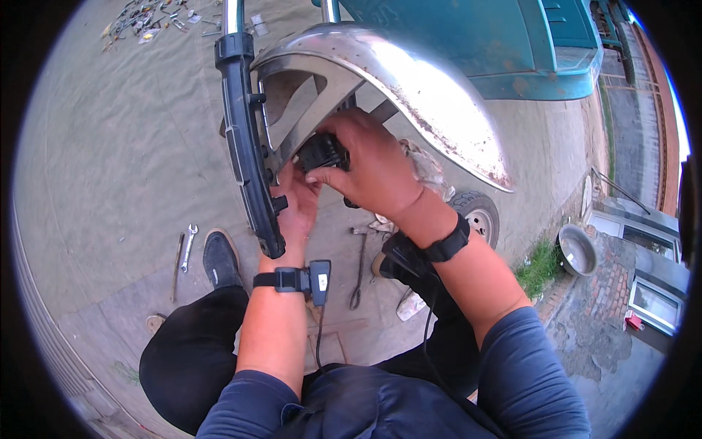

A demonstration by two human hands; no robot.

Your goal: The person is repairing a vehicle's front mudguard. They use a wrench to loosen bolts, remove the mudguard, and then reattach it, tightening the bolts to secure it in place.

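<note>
A shiny metal fender point(431, 95) and a black fork leg point(247, 146) with a chromed upper tube stand in front of me. Under the fender, by a grey metal brace point(322, 99), my right hand point(373, 161) curls round a black ribbed block point(324, 151), its thumb pressed toward the lower edge. I cannot make out what kind of part the block is. Just below it, my left hand point(298, 197) reaches up beside the fork leg, palm turned upward. Its fingertips are mostly hidden by the block and the fork.
A wrench point(189, 247) and a thin rod point(178, 267) lie left of my shoe. Between my feet is a dark long-handled tool point(360, 267). Rags point(424, 164) and a small wheel point(479, 219) are at right. Beyond stands a teal vehicle body point(468, 44); scattered tools point(150, 22) lie far left.
</note>
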